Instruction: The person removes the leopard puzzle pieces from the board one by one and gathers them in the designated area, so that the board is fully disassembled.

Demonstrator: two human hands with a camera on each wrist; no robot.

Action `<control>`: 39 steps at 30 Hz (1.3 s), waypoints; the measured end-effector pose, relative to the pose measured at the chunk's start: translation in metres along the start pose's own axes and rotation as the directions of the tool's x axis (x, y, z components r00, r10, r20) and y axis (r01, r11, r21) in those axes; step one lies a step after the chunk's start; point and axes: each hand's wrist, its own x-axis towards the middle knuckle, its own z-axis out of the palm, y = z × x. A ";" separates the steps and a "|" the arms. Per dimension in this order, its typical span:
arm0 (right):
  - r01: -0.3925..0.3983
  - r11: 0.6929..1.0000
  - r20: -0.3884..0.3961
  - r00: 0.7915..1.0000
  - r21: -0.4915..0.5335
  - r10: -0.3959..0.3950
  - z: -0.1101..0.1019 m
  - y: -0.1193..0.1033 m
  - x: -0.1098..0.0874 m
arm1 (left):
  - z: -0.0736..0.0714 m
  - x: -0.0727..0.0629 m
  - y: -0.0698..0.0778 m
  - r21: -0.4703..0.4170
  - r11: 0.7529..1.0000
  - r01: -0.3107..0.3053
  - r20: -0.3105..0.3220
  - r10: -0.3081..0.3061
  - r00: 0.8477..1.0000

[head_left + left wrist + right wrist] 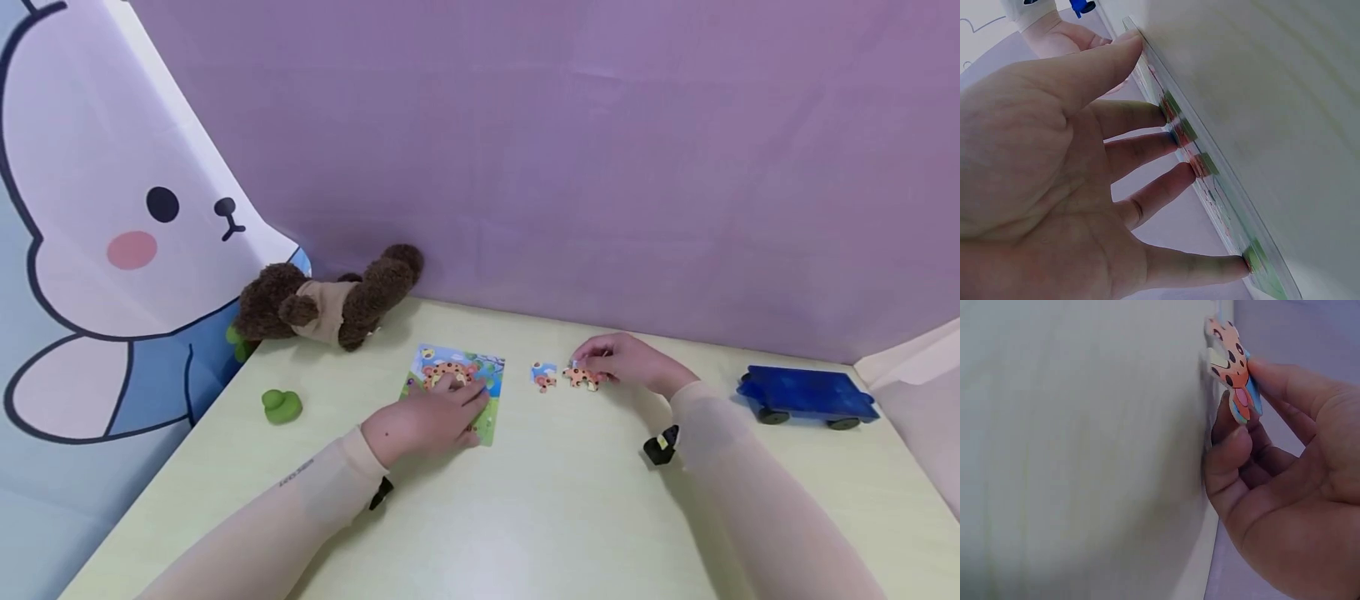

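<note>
A colourful jigsaw puzzle board [489, 421] with a spotted orange animal lies on the table under my left hand [431, 419]. That hand's fingers are spread, and in the left wrist view their fingertips [1185, 172] touch the board. My right hand [626, 362] pinches a spotted orange puzzle piece [579, 377] between thumb and fingers. The right wrist view shows the same puzzle piece [1232, 359] tilted close to the tabletop. Just left of it lies a second puzzle piece [543, 375], blue and orange.
A brown teddy bear [326, 308] lies at the back left. A green toy duck [281, 406] sits in front of it. On the right stands a blue toy cart [806, 393] with black wheels. A purple cloth [540, 167] hangs behind the table [540, 517].
</note>
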 end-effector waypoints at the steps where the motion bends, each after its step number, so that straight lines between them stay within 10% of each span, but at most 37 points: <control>1: -0.001 1.000 0.000 1.000 -0.007 0.001 0.002 0.001 0.000 | 0.001 0.000 0.000 -0.001 1.000 0.000 0.000 0.000 1.000; 39: 0.048 0.991 -0.054 0.997 -0.127 -0.056 0.015 0.007 0.000 | 0.006 0.000 -0.001 -0.090 0.996 0.017 -0.013 -0.018 1.000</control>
